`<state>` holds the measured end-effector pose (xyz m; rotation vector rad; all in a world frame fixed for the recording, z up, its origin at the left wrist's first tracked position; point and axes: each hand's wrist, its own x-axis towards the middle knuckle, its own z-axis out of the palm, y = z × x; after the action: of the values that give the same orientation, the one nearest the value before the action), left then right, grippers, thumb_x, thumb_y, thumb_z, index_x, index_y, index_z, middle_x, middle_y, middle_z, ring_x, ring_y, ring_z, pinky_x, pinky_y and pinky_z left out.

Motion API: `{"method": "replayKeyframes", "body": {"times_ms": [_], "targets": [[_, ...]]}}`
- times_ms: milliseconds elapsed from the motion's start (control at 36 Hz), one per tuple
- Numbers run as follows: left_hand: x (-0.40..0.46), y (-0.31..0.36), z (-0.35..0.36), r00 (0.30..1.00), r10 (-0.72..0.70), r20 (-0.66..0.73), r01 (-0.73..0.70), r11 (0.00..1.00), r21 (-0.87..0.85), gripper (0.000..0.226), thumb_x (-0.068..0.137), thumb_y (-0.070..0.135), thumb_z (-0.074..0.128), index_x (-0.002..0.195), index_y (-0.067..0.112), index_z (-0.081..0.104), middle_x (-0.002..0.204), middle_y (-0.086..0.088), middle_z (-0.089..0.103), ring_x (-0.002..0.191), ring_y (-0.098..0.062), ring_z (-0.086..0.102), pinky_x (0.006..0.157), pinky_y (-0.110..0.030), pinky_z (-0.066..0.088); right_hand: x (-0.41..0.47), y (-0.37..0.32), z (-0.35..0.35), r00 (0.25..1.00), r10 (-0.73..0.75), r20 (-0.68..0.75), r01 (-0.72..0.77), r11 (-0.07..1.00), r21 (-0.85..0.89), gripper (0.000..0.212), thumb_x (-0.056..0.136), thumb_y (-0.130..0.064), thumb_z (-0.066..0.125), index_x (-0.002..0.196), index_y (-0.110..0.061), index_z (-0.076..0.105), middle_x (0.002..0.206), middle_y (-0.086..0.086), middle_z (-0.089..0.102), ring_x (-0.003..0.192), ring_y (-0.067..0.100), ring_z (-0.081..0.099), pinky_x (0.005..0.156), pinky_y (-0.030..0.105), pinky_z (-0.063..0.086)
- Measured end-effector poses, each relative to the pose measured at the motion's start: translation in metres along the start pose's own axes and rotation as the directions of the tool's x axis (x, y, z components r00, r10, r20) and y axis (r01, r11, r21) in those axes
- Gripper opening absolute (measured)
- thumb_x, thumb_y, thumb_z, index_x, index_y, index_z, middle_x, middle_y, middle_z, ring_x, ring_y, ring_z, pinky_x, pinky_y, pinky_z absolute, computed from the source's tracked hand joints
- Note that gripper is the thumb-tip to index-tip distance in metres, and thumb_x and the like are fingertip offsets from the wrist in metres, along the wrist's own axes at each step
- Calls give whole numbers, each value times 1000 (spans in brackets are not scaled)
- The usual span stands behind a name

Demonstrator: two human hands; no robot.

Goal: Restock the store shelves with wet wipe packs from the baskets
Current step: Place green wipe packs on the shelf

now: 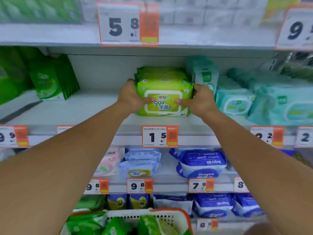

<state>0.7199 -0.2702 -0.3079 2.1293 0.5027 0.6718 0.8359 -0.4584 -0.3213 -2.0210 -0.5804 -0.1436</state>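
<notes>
Two bare hands are gripping a stack of lime-green plastic wet wipe packs [163, 92] on the white metal shelf [94, 114].

The left hand [131, 96] and right hand [202, 99] are clamping the stack's ends, thumbs lying across the front pack, beside pale teal packs [234, 100]; a white-and-orange plastic basket [179, 217] below is holding green packs.
</notes>
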Motion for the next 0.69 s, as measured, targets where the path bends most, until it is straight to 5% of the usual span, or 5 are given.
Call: {"method": "replayKeyframes", "body": {"times_ms": [194,333,500,611,694], "targets": [[-27,11,-14,994,21,-108,2,978,208,75,79,41,81,134,5,43,131,-9,58,119,-26,56,85,-25,40,-47,-22,-4,986,-73,-150,26,957,-289,49,80,-40,80,110,-4,63,110,13,68,102,31,63,77,34,44],[-131,-25,-39,850,399,-344,-420,907,16,21,89,29,68,105,15,64,95,10,65,85,-3,62,70,-19,50,-163,-27,35,870,-321,-374,386,916,110,18,88,-24,65,102,-13,64,99,2,66,79,13,63,65,21,49],[-284,-159,-45,982,-13,-189,4,999,-47,13,87,23,70,78,27,61,62,-3,63,56,-6,54,56,-19,43,-310,24,158,956,-76,282,-5,960,279,10,86,-5,70,94,-11,67,82,-8,68,69,2,62,65,12,47],[-375,-250,-66,925,-372,70,357,919,164,13,80,30,75,72,29,64,64,1,66,54,-6,57,59,-27,50,-386,60,211,662,79,746,-110,994,-8,24,80,-16,81,101,-9,71,89,2,72,82,12,66,71,17,46],[-410,-277,-76,846,-509,161,433,830,351,10,81,23,79,78,20,70,69,-1,69,62,-9,62,64,-26,50,-424,68,232,477,113,872,-48,994,-102,32,79,-23,83,106,-10,71,96,7,72,88,19,67,79,27,51]]}}
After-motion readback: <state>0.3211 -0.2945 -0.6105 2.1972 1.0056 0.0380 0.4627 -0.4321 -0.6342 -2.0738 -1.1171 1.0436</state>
